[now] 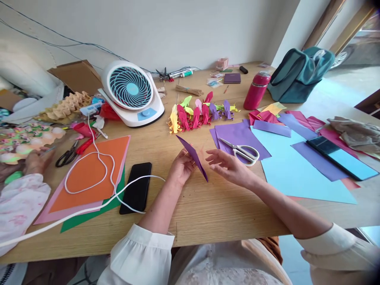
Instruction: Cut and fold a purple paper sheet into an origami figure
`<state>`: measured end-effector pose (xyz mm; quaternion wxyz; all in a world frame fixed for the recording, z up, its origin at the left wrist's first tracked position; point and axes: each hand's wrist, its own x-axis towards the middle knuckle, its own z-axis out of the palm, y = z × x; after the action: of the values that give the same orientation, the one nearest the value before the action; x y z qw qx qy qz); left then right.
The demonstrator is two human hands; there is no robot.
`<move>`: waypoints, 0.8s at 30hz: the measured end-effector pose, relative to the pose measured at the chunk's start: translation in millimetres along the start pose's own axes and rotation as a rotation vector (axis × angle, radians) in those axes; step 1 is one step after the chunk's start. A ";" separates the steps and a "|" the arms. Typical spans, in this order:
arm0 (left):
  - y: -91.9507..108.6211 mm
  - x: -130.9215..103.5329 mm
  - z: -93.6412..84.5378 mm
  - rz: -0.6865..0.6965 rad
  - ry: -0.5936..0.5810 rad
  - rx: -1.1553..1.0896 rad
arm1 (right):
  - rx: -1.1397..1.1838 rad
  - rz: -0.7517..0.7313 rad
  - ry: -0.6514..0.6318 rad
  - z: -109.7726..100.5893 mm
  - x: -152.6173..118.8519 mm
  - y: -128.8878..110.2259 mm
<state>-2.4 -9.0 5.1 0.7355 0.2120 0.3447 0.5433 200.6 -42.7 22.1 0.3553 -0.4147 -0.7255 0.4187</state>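
Note:
A piece of purple paper (194, 155) stands tilted in my left hand (183, 165), whose fingers grip it from the left side. Just right of it, my right hand (227, 164) hovers with fingers apart, touching nothing that I can see. White-handled scissors (245, 153) lie behind my right hand, on larger purple sheets (234, 132). Beyond the hands sits a cluster of folded paper pieces (196, 114) in yellow, red, green and purple.
A white fan (132, 91) stands at back left. A black phone (135, 188) and white cable (80, 217) lie left, near orange paper (95, 170). Right are light blue paper (285, 166), a tablet (341, 156) and a red bottle (257, 91). Another person's hand (37, 160) works at far left.

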 end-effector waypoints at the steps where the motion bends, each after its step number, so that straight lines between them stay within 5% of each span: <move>1: 0.4 -0.3 0.0 -0.003 -0.013 -0.046 | 0.041 0.013 -0.025 5.3 -1.3 1.8; 5: 0.8 -1.3 3.5 0.002 -0.048 -0.159 | 0.113 0.036 -0.053 14.6 -3.9 8.5; 15: 0.2 -2.8 6.4 0.057 -0.089 -0.028 | -0.076 0.028 -0.015 0.5 -6.1 2.7; 24: 11.5 -2.7 4.3 0.069 0.040 0.021 | -0.134 0.010 0.098 -10.0 -7.1 17.1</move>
<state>-7.1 -7.5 16.6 0.7069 0.2208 0.3577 0.5689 217.4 -40.7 9.5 0.3597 -0.4615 -0.7315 0.3500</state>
